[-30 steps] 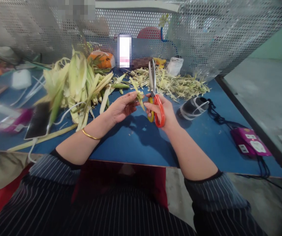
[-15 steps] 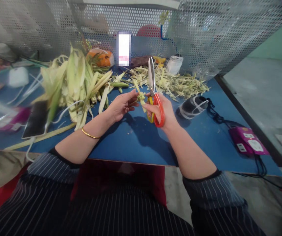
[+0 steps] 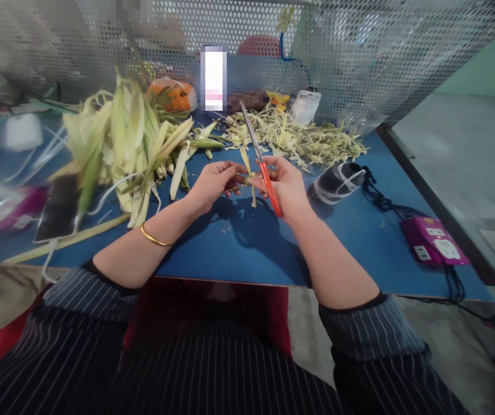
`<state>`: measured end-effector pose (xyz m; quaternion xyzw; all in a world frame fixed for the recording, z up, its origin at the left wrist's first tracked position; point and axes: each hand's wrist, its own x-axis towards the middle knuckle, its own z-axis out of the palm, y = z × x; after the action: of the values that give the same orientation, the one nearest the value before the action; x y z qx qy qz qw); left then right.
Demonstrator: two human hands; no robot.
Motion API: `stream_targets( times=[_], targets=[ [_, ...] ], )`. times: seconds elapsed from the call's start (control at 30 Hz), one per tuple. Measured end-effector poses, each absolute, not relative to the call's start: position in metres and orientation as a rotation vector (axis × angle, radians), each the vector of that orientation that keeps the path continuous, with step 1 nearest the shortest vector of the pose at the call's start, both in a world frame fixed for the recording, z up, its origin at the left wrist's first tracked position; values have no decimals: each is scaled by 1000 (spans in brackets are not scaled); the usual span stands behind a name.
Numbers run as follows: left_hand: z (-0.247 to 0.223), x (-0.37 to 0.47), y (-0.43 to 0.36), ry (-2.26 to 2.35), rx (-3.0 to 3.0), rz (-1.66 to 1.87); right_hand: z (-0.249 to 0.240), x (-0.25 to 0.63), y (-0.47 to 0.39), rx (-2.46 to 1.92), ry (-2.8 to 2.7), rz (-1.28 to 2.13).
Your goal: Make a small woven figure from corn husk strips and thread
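Observation:
My left hand (image 3: 212, 183) pinches a small knotted piece of pale corn husk (image 3: 246, 159) between thumb and fingers. From the other side, my right hand (image 3: 289, 185) meets it, its fingertips also at the husk. Red-handled scissors (image 3: 269, 189) hang on that same right hand, their blades together and pointing up and to the left, away from me. Fingers hide part of the knot. Left of my hands lies a heap of whole corn husks (image 3: 128, 129). Beyond them spread many thin husk scraps (image 3: 312, 141).
A dark cylinder wound with white cord (image 3: 337, 184) lies right of my hand, near a magenta power strip (image 3: 435, 241) with black cables. On the left are a black phone (image 3: 58, 207) and its white cable. A perforated metal panel (image 3: 247, 23) closes the back of the blue table (image 3: 230, 253).
The scissors have turned in my right hand: their handles now show edge-on and the blades lean left. My hands have drawn closer around the husk, which has turned. The view shifted slightly.

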<state>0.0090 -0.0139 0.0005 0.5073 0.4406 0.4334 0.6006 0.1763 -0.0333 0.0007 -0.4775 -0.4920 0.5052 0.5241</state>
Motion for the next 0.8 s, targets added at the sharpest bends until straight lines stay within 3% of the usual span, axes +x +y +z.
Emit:
stream_targets(
  times=[0.27, 0.8],
  targets=[
    [-1, 5, -16, 942, 1490, 907, -3, 177, -33, -1109, -1107, 1232],
    [2, 4, -13, 915, 997, 760, -3, 173, -35, -1053, -1166, 1243]
  ],
)
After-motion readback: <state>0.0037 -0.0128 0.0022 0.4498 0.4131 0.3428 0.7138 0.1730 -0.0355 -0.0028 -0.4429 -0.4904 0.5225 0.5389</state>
